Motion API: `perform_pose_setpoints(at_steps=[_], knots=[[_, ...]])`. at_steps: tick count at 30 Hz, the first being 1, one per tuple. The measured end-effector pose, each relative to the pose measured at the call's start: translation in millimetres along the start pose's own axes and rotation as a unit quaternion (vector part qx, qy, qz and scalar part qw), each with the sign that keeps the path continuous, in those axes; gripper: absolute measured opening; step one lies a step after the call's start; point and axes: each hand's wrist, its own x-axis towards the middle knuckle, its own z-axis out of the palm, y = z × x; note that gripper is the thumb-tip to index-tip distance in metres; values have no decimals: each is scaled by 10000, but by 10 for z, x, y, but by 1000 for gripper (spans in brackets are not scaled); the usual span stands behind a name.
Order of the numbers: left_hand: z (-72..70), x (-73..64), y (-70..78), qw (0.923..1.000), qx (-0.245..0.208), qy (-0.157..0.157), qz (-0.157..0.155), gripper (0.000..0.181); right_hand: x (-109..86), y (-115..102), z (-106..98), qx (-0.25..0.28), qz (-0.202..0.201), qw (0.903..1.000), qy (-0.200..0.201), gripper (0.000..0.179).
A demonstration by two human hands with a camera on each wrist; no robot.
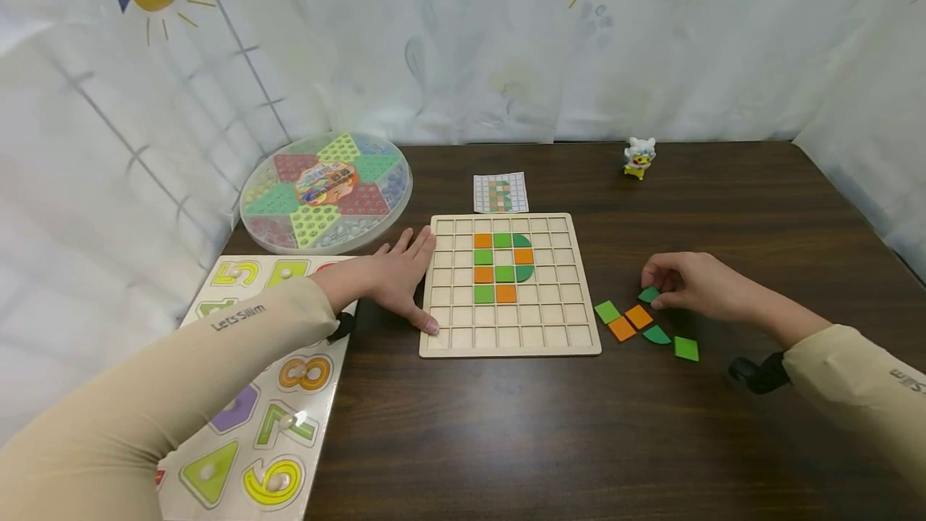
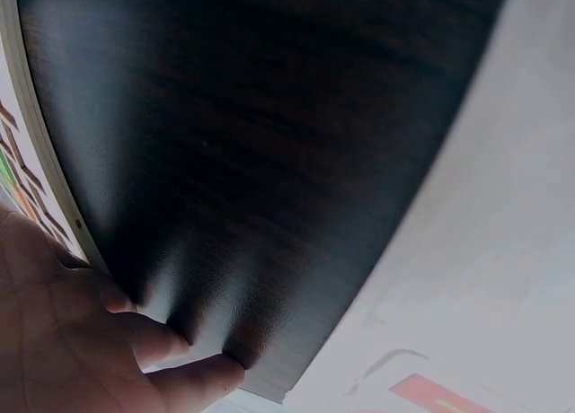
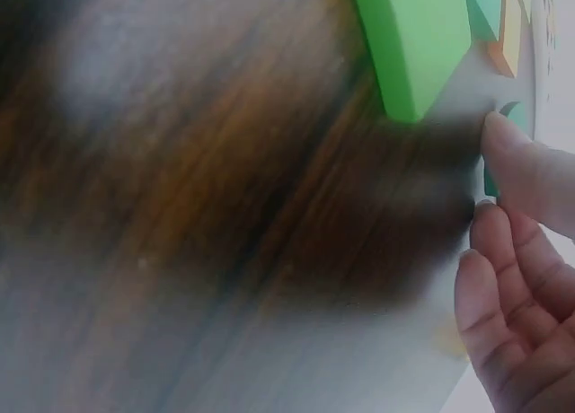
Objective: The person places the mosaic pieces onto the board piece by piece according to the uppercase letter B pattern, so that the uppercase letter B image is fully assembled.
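A square wooden grid board [image 1: 514,338] lies on the table, with orange, light green and dark green tiles set in its upper middle cells. My left hand [image 1: 396,276], fingers spread, rests at the board's left edge, its thumb over the lower left corner. To the right of the board, my right hand [image 1: 698,286] pinches a dark green quarter-circle tile [image 1: 649,294] between thumb and fingers. Close below it lie two orange squares [image 1: 640,317], a light green square [image 1: 607,312], another dark green quarter-circle [image 1: 657,335] and a second light green square [image 1: 686,349].
Behind the board is a small pattern card [image 1: 501,193]. A round Chinese checkers set [image 1: 325,191] stands at the back left, and a number-and-shape puzzle board [image 1: 289,416] lies at the left. A small white and yellow figurine [image 1: 640,157] stands near the back edge.
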Motion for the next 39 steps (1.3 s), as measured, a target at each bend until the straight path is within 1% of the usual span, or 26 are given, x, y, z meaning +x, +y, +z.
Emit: perform_pose_setpoints(at_steps=[4,7,10,16,21,23,27,29,31,35,39], knots=[[2,3,1,10000,1,19,-33,141,15,-26,-13,33,6,9999,135,17],[9,9,-3,10000,-1,30,-40,141,58,-80,-22,186,44,9994,273,15],[16,11,-9,10000,-2,21,-40,142,139,-176,-14,477,40,9982,350,12],[36,21,-24,10000,-17,44,-9,142,363,-427,66,879,-155,9957,251,15],[35,21,-22,10000,-3,60,-7,142,547,-639,157,1209,-133,9925,98,23],[31,21,-17,10000,6,57,-11,142,611,-724,197,1333,-87,9910,104,23],[27,23,-17,10000,17,51,-29,143,718,-879,273,1503,12,9885,150,16],[27,21,-17,10000,14,56,-35,143,761,-935,304,1497,4,9886,130,13],[26,17,-19,10000,1,67,-33,143,799,-971,339,1361,-67,9906,87,11],[31,21,-25,10000,-11,67,-12,143,843,-1033,400,1090,-142,9939,15,12],[36,24,-25,10000,27,68,-21,143,855,-1120,431,993,-38,9951,26,9]])
